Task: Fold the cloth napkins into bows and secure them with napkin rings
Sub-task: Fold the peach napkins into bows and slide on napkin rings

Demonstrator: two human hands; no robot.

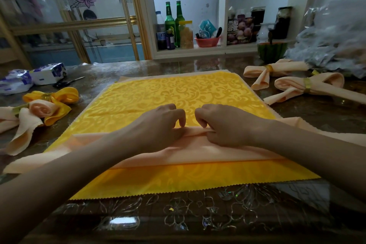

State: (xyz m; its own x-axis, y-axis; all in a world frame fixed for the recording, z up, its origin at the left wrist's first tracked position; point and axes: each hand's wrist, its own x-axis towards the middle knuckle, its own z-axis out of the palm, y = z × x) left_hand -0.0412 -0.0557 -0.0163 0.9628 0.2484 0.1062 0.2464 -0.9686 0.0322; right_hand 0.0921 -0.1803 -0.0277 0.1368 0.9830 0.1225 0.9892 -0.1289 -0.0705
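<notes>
Peach napkin (198, 154) pinched by left hand (158, 127), right hand (219, 127); yellow napkin (168, 93) beneath, glossy table (198, 214), bottles (174, 24) behind.

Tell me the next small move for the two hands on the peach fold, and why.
Probably draw the pinched ridge forward and press it down as the next pleat. The left hand and the right hand both pinch a raised fold at the middle of the peach napkin, which lies across the yellow napkin. The yellow napkin's far part is flat and unfolded.

Dim indoor light; cool glow from behind; glare on the glossy table (122, 221); blurred, bowed edges
</notes>
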